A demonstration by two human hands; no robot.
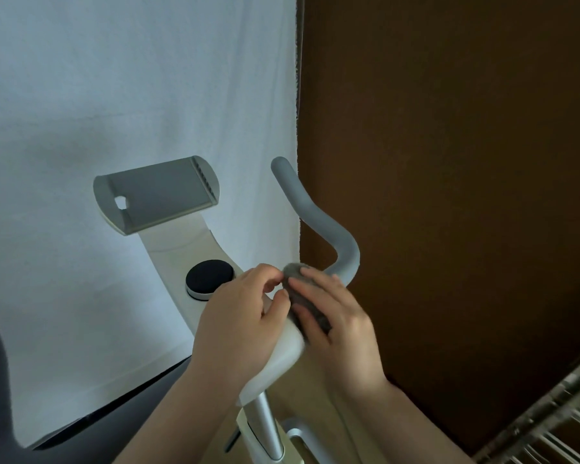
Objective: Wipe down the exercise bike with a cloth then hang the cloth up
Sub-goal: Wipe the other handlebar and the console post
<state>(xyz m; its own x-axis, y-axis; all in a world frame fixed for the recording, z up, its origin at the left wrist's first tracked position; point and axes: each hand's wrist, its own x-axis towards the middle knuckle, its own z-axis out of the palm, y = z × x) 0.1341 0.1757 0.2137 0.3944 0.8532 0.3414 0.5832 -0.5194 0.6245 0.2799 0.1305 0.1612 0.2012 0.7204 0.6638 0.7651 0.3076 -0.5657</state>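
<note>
1. Nearest, at the bottom: chrome post (265,426) rising to the white bike (282,353) frame; metal rack (556,426) at lower right.
2. Left hand (235,326) resting on the frame's left side, fingers curled toward the cloth, tips close to its edge; cannot tell whether pinching it.
3. Right hand (335,316) lying over the grey cloth (298,296), fingers bent round it, pressing it onto the frame's right side where the handlebar starts.
4. Cloth bunched small, mostly covered by the right fingers, sitting between the two hands on top of the frame.
5. Just beyond the left hand: black round knob (210,278) set in the white stem.
6. Grey handlebar (322,229) curving up and away from under the cloth, end pointing up.
7. Farther up the stem: grey tablet holder (158,194), tilted, with a small hole near its left end.
8. Behind all: white sheet (131,95) on the left, brown wall (449,162) on the right.
</note>
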